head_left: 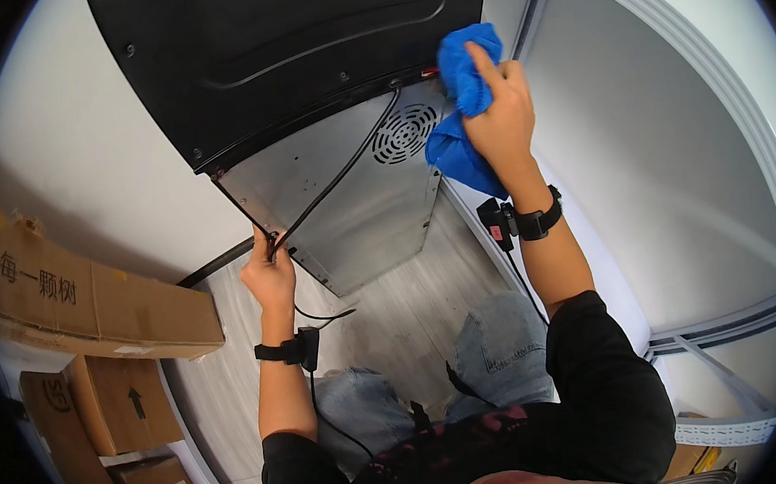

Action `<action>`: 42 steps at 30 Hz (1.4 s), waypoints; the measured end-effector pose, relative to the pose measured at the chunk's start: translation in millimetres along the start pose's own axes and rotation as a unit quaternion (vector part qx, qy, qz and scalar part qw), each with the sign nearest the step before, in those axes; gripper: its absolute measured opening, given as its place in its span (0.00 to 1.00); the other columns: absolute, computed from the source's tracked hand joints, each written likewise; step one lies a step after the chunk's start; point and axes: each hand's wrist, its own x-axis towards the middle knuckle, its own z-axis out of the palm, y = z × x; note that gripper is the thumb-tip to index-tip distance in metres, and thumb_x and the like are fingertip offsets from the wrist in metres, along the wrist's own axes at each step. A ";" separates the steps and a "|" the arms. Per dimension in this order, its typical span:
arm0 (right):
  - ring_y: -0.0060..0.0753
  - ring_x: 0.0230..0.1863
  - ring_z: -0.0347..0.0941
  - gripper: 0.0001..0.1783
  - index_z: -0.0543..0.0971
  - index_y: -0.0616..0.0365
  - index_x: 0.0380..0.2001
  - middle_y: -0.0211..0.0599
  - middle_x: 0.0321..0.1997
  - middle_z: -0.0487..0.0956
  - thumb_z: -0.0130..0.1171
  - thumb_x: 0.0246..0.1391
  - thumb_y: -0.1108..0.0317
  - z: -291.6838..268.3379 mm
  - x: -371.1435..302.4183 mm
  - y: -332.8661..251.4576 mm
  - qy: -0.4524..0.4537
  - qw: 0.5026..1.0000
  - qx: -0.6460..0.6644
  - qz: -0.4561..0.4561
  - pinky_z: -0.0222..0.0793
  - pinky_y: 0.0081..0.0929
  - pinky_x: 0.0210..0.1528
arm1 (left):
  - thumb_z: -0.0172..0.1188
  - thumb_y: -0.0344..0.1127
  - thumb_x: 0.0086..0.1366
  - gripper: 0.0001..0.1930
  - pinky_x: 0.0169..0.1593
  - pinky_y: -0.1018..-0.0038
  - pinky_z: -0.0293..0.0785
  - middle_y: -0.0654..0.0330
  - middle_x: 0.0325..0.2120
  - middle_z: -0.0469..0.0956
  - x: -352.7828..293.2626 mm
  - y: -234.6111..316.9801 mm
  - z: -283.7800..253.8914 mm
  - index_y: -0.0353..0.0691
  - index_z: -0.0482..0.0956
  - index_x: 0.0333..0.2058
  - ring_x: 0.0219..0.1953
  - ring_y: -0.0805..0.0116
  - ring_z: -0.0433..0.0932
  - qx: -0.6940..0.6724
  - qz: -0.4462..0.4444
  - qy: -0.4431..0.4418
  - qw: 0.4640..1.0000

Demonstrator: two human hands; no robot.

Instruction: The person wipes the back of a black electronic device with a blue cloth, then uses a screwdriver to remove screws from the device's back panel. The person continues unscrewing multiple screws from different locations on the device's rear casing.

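A large appliance stands in front of me, with a black panel (301, 32) at the top and a bare metal panel (359, 217) with a round slotted vent (405, 134) below. My right hand (500, 113) is closed on a bunched blue cloth (463, 151), up at the appliance's right edge by the black panel's lower corner. A black power cord (347, 168) leaves the appliance near the vent and slants down to the left. At the metal panel's left edge, my left hand (269, 266) pinches this cord; a loose length hangs below the fingers.
Cardboard boxes (131, 305) are stacked along the left side. To the right stands a pale frame with a curved metal rail (707, 49), close to my right arm. Light wood-look floor (402, 308) lies between the appliance and my knees. Each wrist wears a strapped device with a cable.
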 end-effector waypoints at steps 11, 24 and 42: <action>0.35 0.44 0.70 0.44 0.64 0.51 0.61 0.36 0.41 0.69 0.64 0.35 0.81 12.6 -83.2 11.6 -0.120 0.928 0.299 0.185 0.67 0.29 0.49 | 0.68 0.32 0.52 0.35 0.31 0.73 0.76 0.48 0.35 0.80 3.6 9.4 2.7 0.40 0.64 0.58 0.31 0.59 0.82 -0.012 0.021 -0.017 1.000; 0.35 0.55 0.65 0.40 0.65 0.55 0.55 0.37 0.51 0.70 0.67 0.34 0.80 -56.1 -33.6 -33.7 -0.228 0.855 0.234 0.402 0.60 0.32 0.57 | 0.60 0.53 0.56 0.38 0.51 0.61 0.69 0.40 0.47 0.73 7.8 9.8 -12.1 0.27 0.63 0.55 0.49 0.46 0.73 0.130 -0.271 -0.571 0.764; 0.53 0.65 0.54 0.46 0.56 0.57 0.62 0.51 0.62 0.59 0.61 0.36 0.76 -302.8 201.2 -77.8 -0.204 0.864 0.174 0.426 0.52 0.39 0.64 | 0.71 0.38 0.49 0.46 0.58 0.66 0.63 0.55 0.54 0.63 157.5 487.9 27.0 0.39 0.50 0.61 0.56 0.62 0.64 -0.499 -0.154 -0.684 0.509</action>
